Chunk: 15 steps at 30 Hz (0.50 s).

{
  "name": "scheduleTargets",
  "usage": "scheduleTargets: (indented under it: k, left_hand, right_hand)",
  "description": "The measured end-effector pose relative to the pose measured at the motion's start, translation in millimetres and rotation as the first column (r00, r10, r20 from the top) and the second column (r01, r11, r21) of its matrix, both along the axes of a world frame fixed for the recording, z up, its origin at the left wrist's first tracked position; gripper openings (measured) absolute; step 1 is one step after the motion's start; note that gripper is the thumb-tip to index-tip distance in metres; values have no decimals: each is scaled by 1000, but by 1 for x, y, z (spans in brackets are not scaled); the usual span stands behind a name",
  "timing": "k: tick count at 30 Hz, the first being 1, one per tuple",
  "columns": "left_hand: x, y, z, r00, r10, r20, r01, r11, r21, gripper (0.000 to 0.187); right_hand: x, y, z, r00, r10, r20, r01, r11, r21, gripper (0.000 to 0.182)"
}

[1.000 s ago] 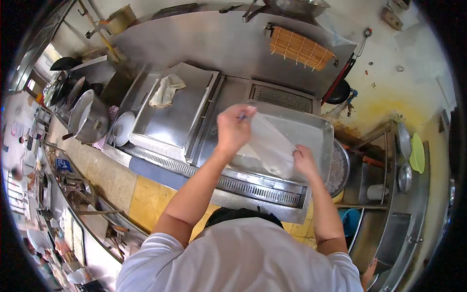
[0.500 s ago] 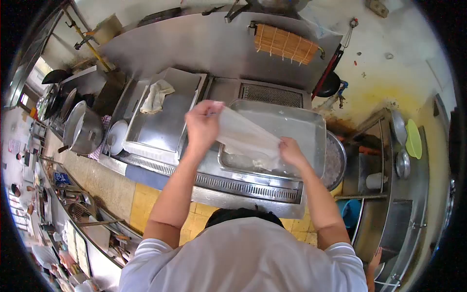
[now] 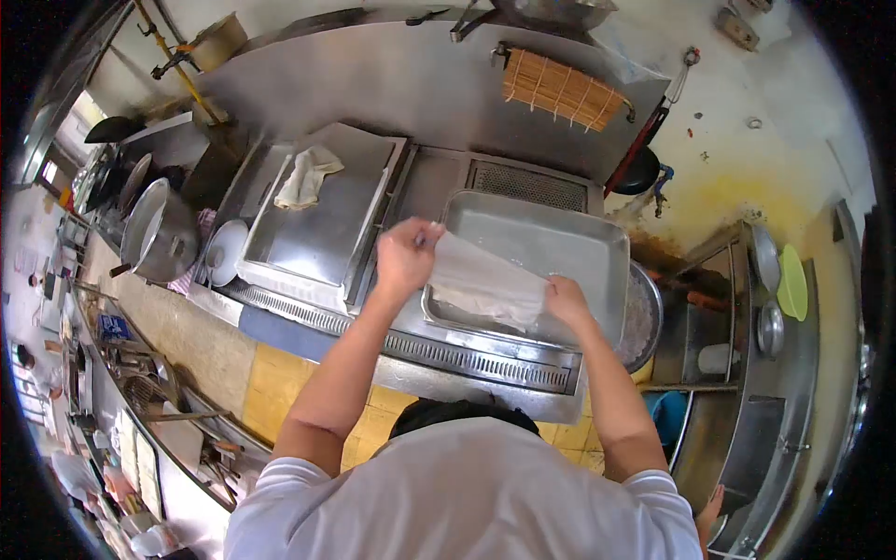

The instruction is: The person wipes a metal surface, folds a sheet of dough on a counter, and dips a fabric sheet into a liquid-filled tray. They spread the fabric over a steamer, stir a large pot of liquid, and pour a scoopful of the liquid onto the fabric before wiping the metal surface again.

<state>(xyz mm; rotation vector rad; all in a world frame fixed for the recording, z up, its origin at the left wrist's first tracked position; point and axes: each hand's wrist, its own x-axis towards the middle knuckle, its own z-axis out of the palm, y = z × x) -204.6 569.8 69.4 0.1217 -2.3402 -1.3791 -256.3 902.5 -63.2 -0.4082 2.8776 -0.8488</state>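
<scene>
Left hand (image 3: 404,259) lower than half second ago, beside metal tray's (image 3: 560,241) 9 o'clock edge. Right hand (image 3: 567,301) over tray's 4 o'clock side. Both hands' fingers pinch thin pale sheet (image 3: 487,273), spanning tray's 8 o'clock part. Likely lower span, tension kept; material unclear.

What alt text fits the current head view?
A person's left hand and right hand stretch a thin whitish sheet between them over a shallow rectangular metal tray on a steel counter. Beyond the tray's right side is a round metal bowl; a crumpled cloth lies on a metal surface to the left.
</scene>
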Motion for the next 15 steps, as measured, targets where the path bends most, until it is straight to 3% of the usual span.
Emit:
scheduleTargets:
  k: [1,3,4,5,8,10,11,13,15]
  left_hand:
    - [1,-4,-31,999,16,51,-14,999,-40,12]
    - [6,13,-78,970,21,242,26,982,-188,14]
    - [10,24,-76,923,-5,384,162,911,-379,22]
    - [8,30,-110,861,-98,498,360,810,-463,28]
    - [1,39,-176,743,-225,631,595,655,-467,31]
    - [-8,41,-188,708,-253,659,656,582,-481,30]
    - [-14,42,-193,693,-263,671,681,545,-489,30]
    - [-17,55,-151,782,-328,530,563,737,-375,26]
    - [-25,77,-102,870,-363,335,447,866,-223,20]
  right_hand:
    - [5,7,-2,1000,-13,8,12,998,54,25]
    - [24,5,-10,933,8,-360,45,990,137,24]
    - [27,3,-13,848,31,-529,73,982,175,24]
    - [26,-4,-14,890,63,-452,40,976,215,23]
    - [27,-14,-32,983,103,-149,-51,945,322,21]
    - [18,-11,-40,992,63,108,-101,914,393,20]
    - [10,-9,-42,987,49,154,-109,903,415,20]
    - [-2,-13,-18,968,18,251,-135,881,454,22]
    - [8,-38,60,987,-19,161,17,1000,12,21]
